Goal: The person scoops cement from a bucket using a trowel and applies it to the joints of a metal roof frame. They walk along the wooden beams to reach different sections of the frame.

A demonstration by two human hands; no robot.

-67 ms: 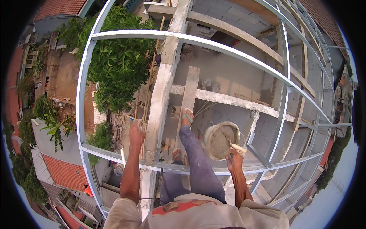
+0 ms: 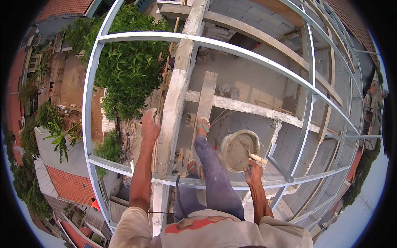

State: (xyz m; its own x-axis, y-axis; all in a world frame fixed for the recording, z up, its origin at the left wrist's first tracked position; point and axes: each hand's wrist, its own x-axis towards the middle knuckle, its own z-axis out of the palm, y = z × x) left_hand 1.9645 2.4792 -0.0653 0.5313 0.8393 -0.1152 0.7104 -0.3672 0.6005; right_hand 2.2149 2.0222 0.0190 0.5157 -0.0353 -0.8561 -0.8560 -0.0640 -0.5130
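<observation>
My right hand grips a trowel by its pale handle, at the right rim of a round bucket. Wet grey mortar fills much of the bucket, and the trowel's blade is partly lost in it. My left hand reaches forward along the left side of a long, rough concrete beam. Its dusty fingers are bent, with the thumb a little apart, and I see nothing in them. Whether it touches the beam I cannot tell.
White metal framing bars cross ahead, and another bar runs close before my body. My sandalled foot stands on a narrow plank high above the floor. A leafy tree rises left of the beam, beside a long drop.
My left hand has moved forward along the beam, away from my body. My right hand and the trowel stay nearly where they were at the bucket.
</observation>
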